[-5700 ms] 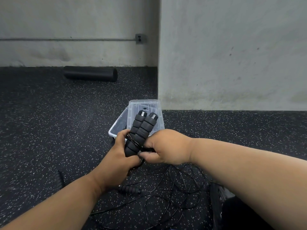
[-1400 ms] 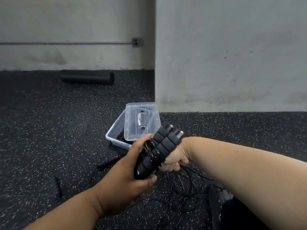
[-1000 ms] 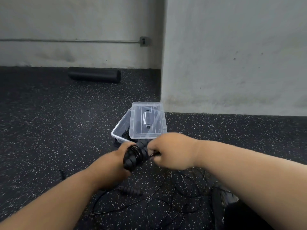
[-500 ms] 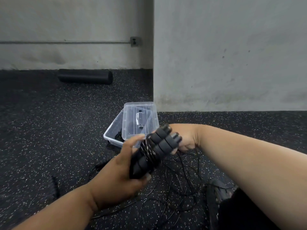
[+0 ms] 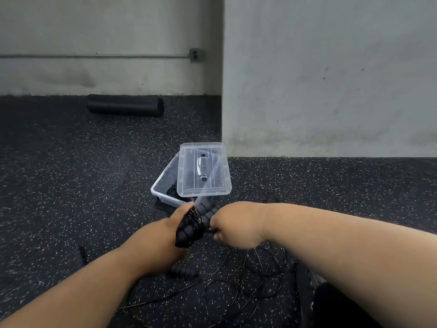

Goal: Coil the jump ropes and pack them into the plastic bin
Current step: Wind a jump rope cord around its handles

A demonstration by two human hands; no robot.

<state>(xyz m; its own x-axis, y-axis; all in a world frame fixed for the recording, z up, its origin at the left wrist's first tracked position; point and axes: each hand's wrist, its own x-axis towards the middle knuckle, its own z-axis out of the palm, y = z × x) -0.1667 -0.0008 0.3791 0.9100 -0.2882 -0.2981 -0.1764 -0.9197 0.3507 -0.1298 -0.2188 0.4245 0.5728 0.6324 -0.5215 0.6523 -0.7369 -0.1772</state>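
A black foam roller (image 5: 125, 105) lies on the dark speckled rubber floor (image 5: 59, 174) beside the grey concrete wall (image 5: 331, 67). A thin conduit (image 5: 94, 56) runs along the wall to an outlet box (image 5: 194, 55).

Two bare forearms, no sleeves. No rings or watch on left hand (image 5: 165, 235) or right hand (image 5: 236, 223). Dark garment (image 5: 343, 306) at lower right.

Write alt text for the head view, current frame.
A person's left hand grips a pair of black jump-rope handles wound with cord while the right hand pinches the cord beside them. Beyond sits a clear plastic bin with its lid lying askew across it; loose rope sprawls on the speckled floor.
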